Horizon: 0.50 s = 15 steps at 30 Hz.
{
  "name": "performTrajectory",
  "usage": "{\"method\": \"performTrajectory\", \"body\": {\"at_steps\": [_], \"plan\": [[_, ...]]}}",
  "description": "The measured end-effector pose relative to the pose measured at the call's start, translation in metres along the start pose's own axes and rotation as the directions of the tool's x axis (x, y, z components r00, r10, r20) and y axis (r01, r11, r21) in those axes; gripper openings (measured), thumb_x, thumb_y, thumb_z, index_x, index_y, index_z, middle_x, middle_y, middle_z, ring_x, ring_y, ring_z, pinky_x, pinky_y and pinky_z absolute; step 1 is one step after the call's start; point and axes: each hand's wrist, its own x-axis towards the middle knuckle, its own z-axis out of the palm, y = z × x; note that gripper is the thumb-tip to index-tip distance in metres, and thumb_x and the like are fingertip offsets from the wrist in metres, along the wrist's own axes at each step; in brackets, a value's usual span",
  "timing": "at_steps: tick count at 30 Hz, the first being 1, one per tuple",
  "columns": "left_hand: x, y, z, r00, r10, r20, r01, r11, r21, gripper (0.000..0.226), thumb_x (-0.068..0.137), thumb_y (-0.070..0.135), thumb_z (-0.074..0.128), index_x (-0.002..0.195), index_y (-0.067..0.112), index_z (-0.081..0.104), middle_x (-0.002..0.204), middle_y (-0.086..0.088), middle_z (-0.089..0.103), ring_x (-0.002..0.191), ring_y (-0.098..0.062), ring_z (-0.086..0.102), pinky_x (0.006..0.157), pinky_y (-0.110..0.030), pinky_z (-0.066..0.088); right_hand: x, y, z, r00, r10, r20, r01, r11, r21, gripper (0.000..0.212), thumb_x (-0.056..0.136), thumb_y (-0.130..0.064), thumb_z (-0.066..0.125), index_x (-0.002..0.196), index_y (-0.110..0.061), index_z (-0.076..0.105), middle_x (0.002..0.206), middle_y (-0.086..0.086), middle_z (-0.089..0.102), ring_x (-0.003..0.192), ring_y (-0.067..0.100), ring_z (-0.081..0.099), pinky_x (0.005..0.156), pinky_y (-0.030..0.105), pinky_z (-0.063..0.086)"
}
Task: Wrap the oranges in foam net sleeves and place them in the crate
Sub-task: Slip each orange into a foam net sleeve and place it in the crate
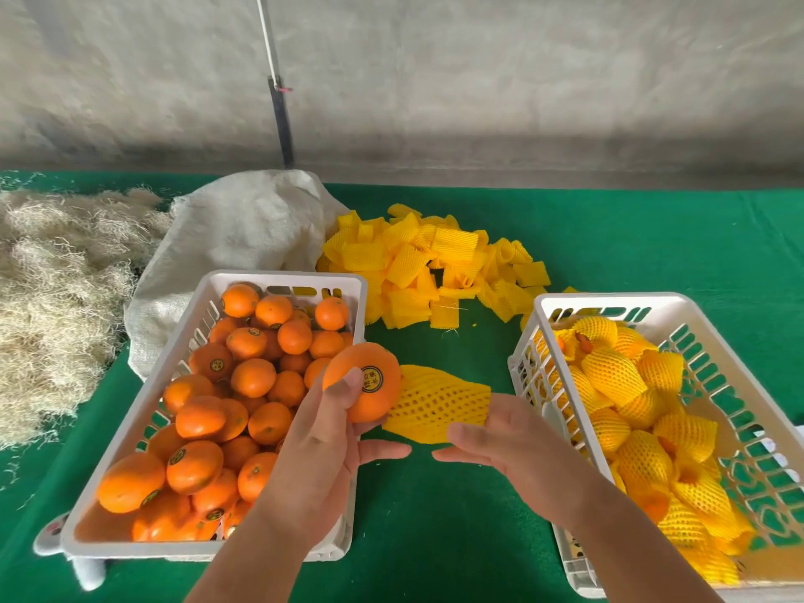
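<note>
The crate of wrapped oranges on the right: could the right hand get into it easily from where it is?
Probably yes. The right hand holding the foam net sleeve is just beside the crate, whose top is open.

Worktop (652, 237) carries all, wall (478, 80) behind it. Crate of bare oranges (278, 280) at left; crate of sleeved oranges (609, 300) at right, well apart. Heap of foam net sleeves (435, 263) behind gap between crates. Sack (243, 228) behind left crate, touching it. Straw pile (56, 289) far left. Pole (280, 119) upright behind sack. Between crates, near front: left hand (322, 446) holds orange (365, 380); right hand (509, 437) holds sleeve (435, 402), sleeve touching orange's right side.
</note>
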Motion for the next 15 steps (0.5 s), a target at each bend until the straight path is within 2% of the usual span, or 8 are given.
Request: {"method": "performTrajectory", "body": {"at_steps": [5, 8, 11, 13, 15], "plan": [[-0.001, 0.006, 0.004, 1.0, 0.009, 0.029, -0.009, 1.0, 0.011, 0.069, 0.091, 0.065, 0.062, 0.146, 0.024, 0.056, 0.136, -0.013, 0.07, 0.118, -0.039, 0.071, 0.067, -0.039, 0.065, 0.001, 0.003, 0.004, 0.999, 0.035, 0.027, -0.037, 0.996, 0.076, 0.049, 0.107, -0.042, 0.062, 0.153, -0.026, 0.053, 0.152, 0.004, 0.06, 0.141, 0.028, 0.057, 0.112, 0.054, 0.05], [0.0, 0.008, 0.013, 0.998, -0.037, -0.041, 0.037, 0.999, -0.019, 0.064, 0.095, 0.063, 0.061, 0.143, 0.021, 0.057, 0.13, -0.014, 0.074, 0.108, -0.041, 0.075, 0.06, -0.035, 0.064, 0.002, 0.005, 0.005, 0.999, 0.039, 0.013, -0.04, 0.996, 0.076, 0.05, 0.106, -0.044, 0.064, 0.15, -0.024, 0.055, 0.149, 0.007, 0.061, 0.137, 0.03, 0.059, 0.112, 0.054, 0.05], [0.001, 0.005, 0.02, 0.991, -0.04, -0.129, 0.042, 0.999, 0.012, 0.056, 0.096, 0.064, 0.064, 0.137, 0.026, 0.062, 0.122, -0.013, 0.076, 0.098, -0.04, 0.077, 0.057, -0.035, 0.063, 0.001, 0.006, 0.007, 0.998, 0.064, -0.013, -0.062, 0.995, 0.08, 0.052, 0.102, -0.047, 0.069, 0.144, -0.018, 0.058, 0.142, 0.021, 0.062, 0.132, 0.034, 0.062, 0.11, 0.049, 0.053], [0.001, 0.005, 0.021, 0.989, 0.009, -0.15, 0.0, 0.998, 0.061, 0.052, 0.09, 0.065, 0.066, 0.132, 0.034, 0.065, 0.122, -0.011, 0.076, 0.1, -0.04, 0.076, 0.059, -0.037, 0.063, 0.0, 0.004, 0.009, 0.999, 0.05, -0.017, -0.049, 0.998, 0.05, 0.047, 0.103, -0.045, 0.068, 0.144, -0.023, 0.059, 0.138, 0.009, 0.068, 0.126, 0.027, 0.066, 0.108, 0.048, 0.054], [-0.001, 0.006, 0.02, 0.991, 0.059, -0.118, -0.044, 0.992, 0.122, 0.061, 0.082, 0.07, 0.066, 0.134, 0.04, 0.065, 0.127, -0.008, 0.073, 0.107, -0.039, 0.074, 0.063, -0.041, 0.063, -0.001, 0.0, 0.01, 0.999, 0.035, -0.008, -0.034, 0.998, 0.055, 0.047, 0.103, -0.046, 0.067, 0.144, -0.027, 0.058, 0.134, -0.002, 0.07, 0.122, 0.02, 0.067, 0.107, 0.051, 0.055]]}}
